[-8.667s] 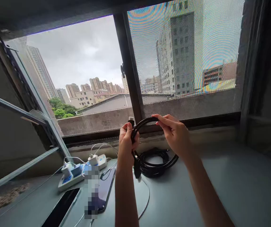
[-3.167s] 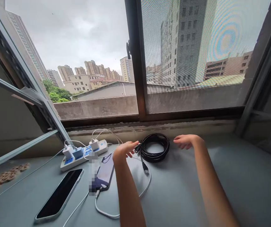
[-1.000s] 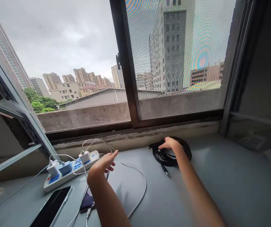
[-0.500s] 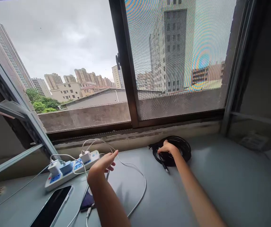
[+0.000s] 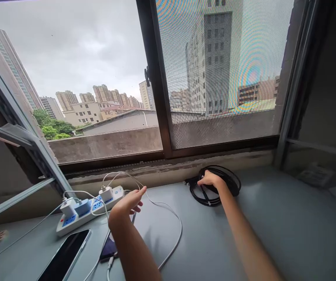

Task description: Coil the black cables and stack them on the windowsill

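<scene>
A coil of black cable (image 5: 233,185) lies on the grey tabletop by the window wall. My right hand (image 5: 212,179) is closed on its near strands, and some loops have spread apart, with a plug end (image 5: 185,182) poking out at the left. Over the table farther left, my left hand (image 5: 128,203) is held with fingers apart and nothing in it. A thin white cable (image 5: 181,230) passes close to its fingertips and curves across the tabletop. Beneath the left forearm, a dark phone (image 5: 108,248) is partly hidden, with a white cable plug at its lower end.
To the left stands a white power strip (image 5: 91,217) with a white charger (image 5: 106,193) and other adapters plugged in. A black-screened phone (image 5: 65,255) lies in front of it. Metal frame bars (image 5: 43,156) rise at the left; a window frame (image 5: 168,152) runs behind the table.
My right hand has shifted slightly right with strands of the black cable, and the coil's loops have loosened and turned. My left hand stays where it was.
</scene>
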`<state>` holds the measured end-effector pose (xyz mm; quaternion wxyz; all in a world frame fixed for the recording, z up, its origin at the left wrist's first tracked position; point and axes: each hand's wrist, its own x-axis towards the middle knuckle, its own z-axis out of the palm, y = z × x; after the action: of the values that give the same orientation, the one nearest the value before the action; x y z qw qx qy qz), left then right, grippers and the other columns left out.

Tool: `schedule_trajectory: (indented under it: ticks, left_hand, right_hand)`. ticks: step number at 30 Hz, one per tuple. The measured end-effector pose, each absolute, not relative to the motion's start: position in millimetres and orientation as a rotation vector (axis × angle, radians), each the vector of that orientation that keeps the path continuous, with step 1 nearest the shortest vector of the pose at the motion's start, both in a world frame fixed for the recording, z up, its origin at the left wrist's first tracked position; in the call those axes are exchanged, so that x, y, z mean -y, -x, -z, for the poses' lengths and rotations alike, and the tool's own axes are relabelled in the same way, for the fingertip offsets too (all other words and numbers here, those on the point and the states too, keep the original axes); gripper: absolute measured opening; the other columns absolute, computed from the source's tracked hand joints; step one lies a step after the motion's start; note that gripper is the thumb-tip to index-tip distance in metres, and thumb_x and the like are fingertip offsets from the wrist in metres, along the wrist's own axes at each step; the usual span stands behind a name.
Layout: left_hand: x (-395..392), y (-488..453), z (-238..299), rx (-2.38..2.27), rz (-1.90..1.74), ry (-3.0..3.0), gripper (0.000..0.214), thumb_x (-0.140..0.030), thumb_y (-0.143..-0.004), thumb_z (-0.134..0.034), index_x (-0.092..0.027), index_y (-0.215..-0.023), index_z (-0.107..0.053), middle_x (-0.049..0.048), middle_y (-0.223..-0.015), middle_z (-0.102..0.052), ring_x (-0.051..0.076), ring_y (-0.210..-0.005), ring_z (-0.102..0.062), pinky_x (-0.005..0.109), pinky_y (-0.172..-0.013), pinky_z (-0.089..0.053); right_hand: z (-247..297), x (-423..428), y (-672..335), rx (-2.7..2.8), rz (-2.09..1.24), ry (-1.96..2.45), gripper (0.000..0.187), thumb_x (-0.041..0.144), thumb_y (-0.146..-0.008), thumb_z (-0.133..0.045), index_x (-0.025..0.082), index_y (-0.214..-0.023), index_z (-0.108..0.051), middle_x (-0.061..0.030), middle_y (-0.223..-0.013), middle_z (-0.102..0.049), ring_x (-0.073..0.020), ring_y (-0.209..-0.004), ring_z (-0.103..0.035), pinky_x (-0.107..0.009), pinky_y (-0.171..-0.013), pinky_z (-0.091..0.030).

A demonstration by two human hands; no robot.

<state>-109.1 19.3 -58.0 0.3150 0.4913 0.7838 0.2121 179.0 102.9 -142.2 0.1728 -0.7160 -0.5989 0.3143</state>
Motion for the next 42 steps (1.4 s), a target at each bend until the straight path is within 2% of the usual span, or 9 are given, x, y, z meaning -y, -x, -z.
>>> schedule_trajectory:
  ticks: [6,12,18,23,28,33,35,38,42]
  left_hand:
    - [-18.7,108.4,57.6,-2.047,-0.529,-1.315,0.041,-0.055,-0.084,-0.042,-0.018,-0.085,-0.058,0.0082,-0.083,-0.068,0.02,-0.073,-0.067,0.029,-0.071,-0.046]
    - [-18.6,109.4,58.0,-2.039,-0.538,-1.324,0.041,-0.056,-0.081,-0.045,-0.017,-0.085,-0.058,0.0096,-0.084,-0.069,0.022,-0.076,-0.067,0.03,-0.071,-0.047]
    - [-20.0,112.4,60.1,-2.043,-0.54,-1.322,0.04,-0.055,-0.081,-0.045,-0.018,-0.084,-0.057,0.009,-0.083,-0.068,0.022,-0.074,-0.066,0.03,-0.07,-0.046]
    - [-21.1,112.4,59.2,-2.055,-0.514,-1.316,0.04,-0.055,-0.082,-0.042,-0.018,-0.084,-0.057,0.0101,-0.087,-0.068,0.021,-0.073,-0.066,0.03,-0.07,-0.047]
    - [-24.5,102.1,52.8,-2.098,-0.451,-1.365,0.039,-0.053,-0.085,-0.039,-0.017,-0.088,-0.056,0.0111,-0.086,-0.068,0.022,-0.071,-0.066,0.03,-0.066,-0.047]
    - [-35.5,78.0,52.2,-2.003,-0.378,-1.496,0.04,-0.057,-0.082,-0.046,-0.018,-0.084,-0.055,0.0084,-0.084,-0.069,0.023,-0.075,-0.068,0.029,-0.069,-0.047]
    - [-44.3,66.8,57.7,-1.941,-0.348,-1.528,0.042,-0.059,-0.079,-0.05,-0.018,-0.087,-0.057,0.0084,-0.086,-0.07,0.023,-0.076,-0.069,0.029,-0.07,-0.048]
    - [-61.4,49.2,72.5,-1.901,-0.287,-1.55,0.044,-0.058,-0.075,-0.056,-0.017,-0.089,-0.059,0.0127,-0.091,-0.071,0.027,-0.078,-0.069,0.033,-0.069,-0.049]
    - [-82.7,20.6,99.3,-1.877,-0.288,-1.586,0.045,-0.053,-0.072,-0.063,-0.014,-0.092,-0.062,0.0188,-0.107,-0.069,0.033,-0.081,-0.069,0.038,-0.07,-0.049]
  right_hand:
    - [123.3,-91.2,-198.3,1.582,-0.716,2.031,0.03,0.035,-0.091,-0.056,0.013,-0.111,-0.059,-0.0049,-0.097,-0.065,-0.0139,-0.079,-0.064,-0.031,-0.07,-0.054]
    - [99.7,-82.3,-193.0,1.393,-0.363,2.003,0.059,0.022,-0.08,-0.061,0.009,-0.135,-0.045,-0.0191,-0.116,-0.064,-0.028,-0.111,-0.06,-0.031,-0.083,-0.047]
    - [90.1,-75.9,-169.4,1.483,-0.323,1.936,0.065,0.017,-0.08,-0.056,0.013,-0.142,-0.039,-0.0172,-0.113,-0.067,-0.0286,-0.112,-0.06,-0.031,-0.085,-0.046]
    - [103.9,-80.1,-149.4,1.807,-0.635,1.845,0.051,0.023,-0.076,-0.069,0.02,-0.126,-0.058,-0.0058,-0.107,-0.07,-0.0211,-0.095,-0.067,-0.029,-0.08,-0.05]
    - [115.9,-79.7,-114.9,1.973,-0.84,1.913,0.031,0.029,-0.081,-0.069,0.014,-0.108,-0.064,-0.0094,-0.12,-0.063,-0.022,-0.11,-0.059,-0.046,-0.096,-0.045]
    - [111.1,-80.1,-120.5,1.961,-0.986,1.928,0.042,0.03,-0.062,-0.084,0.013,-0.096,-0.067,-0.007,-0.094,-0.07,-0.022,-0.09,-0.066,-0.039,-0.084,-0.052]
    - [108.8,-82.7,-144.1,1.893,-0.993,1.918,0.045,0.036,-0.069,-0.079,0.014,-0.105,-0.065,-0.0058,-0.098,-0.069,-0.0189,-0.087,-0.066,-0.036,-0.077,-0.054]
    - [110.2,-86.1,-188.7,1.732,-0.864,2.024,0.038,0.036,-0.085,-0.064,0.016,-0.117,-0.059,-0.0087,-0.12,-0.061,-0.0201,-0.104,-0.06,-0.04,-0.087,-0.051]
    - [125.1,-87.5,-234.3,1.496,-0.82,2.281,0.037,0.035,-0.089,-0.058,0.017,-0.121,-0.056,-0.0099,-0.127,-0.055,-0.0224,-0.11,-0.057,-0.045,-0.091,-0.049]
